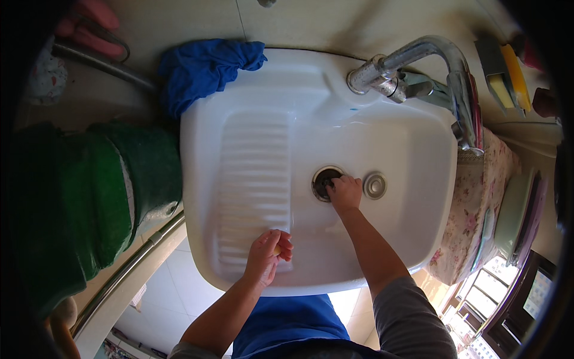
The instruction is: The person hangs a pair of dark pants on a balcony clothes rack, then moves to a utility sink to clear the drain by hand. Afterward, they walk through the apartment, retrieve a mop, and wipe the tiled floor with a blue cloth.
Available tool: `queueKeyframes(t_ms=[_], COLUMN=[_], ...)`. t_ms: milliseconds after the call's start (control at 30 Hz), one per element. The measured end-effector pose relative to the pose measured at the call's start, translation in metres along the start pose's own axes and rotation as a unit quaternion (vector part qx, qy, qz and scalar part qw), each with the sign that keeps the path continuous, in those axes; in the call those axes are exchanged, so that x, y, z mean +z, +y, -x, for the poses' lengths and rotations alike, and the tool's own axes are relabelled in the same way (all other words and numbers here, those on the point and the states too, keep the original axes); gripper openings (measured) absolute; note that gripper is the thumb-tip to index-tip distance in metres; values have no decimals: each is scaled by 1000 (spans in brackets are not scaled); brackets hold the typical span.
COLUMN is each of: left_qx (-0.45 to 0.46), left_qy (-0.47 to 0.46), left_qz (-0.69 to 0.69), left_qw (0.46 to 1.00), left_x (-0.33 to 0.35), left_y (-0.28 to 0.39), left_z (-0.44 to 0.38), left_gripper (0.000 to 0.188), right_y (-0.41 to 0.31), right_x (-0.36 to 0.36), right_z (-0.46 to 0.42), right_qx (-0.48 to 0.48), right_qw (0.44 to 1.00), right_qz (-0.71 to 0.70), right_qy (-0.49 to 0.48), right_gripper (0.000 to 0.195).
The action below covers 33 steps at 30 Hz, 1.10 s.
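Note:
My right hand (346,193) reaches into the open drain hole (321,184) of a white ceramic laundry sink (323,251). Its fingertips are partly hidden in the dark opening, and I cannot tell whether they grip anything. Just right of that hand a round metal drain strainer (375,185) lies on the basin floor. My left hand (270,256) is held over the lower part of the ribbed washboard (255,179), fingers curled around a small yellowish thing (277,250) that shows only in part.
A chrome faucet (403,51) arches over the sink's back right. A blue cloth (202,72) drapes the back left corner. Green containers or covers (103,188) stand left. Floral cloth (466,206) and upright basins (515,215) are at the right; a wall-mounted holder (495,72) is behind.

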State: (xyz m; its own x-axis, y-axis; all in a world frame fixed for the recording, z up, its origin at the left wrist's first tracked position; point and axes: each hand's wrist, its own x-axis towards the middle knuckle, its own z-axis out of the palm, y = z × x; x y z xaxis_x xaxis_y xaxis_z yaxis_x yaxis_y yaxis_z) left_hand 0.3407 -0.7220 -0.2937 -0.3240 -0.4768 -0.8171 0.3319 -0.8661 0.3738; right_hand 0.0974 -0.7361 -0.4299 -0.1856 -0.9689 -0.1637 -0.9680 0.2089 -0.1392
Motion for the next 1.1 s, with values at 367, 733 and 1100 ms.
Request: queueKeyframes(t_ms=[367,733,1100], left_qx=[1,9,16], left_qy=[-12,-9,0], left_qz=[1,-15,-22], left_qw=[1000,1000,1000], left_x=[-1,2,7], left_y=[-1,-1,5], left_z=[-2,-3,0], left_gripper=[26,25,25], right_y=[-7,-1,16], right_x=[11,18,-14], right_z=[-4,-7,-10], right_qx=[44,-95,146], right_qw=[998,986,949], right_qz=[18,130,-275], right_qy=[-37,-38,55], right_gripper=[7,3,8])
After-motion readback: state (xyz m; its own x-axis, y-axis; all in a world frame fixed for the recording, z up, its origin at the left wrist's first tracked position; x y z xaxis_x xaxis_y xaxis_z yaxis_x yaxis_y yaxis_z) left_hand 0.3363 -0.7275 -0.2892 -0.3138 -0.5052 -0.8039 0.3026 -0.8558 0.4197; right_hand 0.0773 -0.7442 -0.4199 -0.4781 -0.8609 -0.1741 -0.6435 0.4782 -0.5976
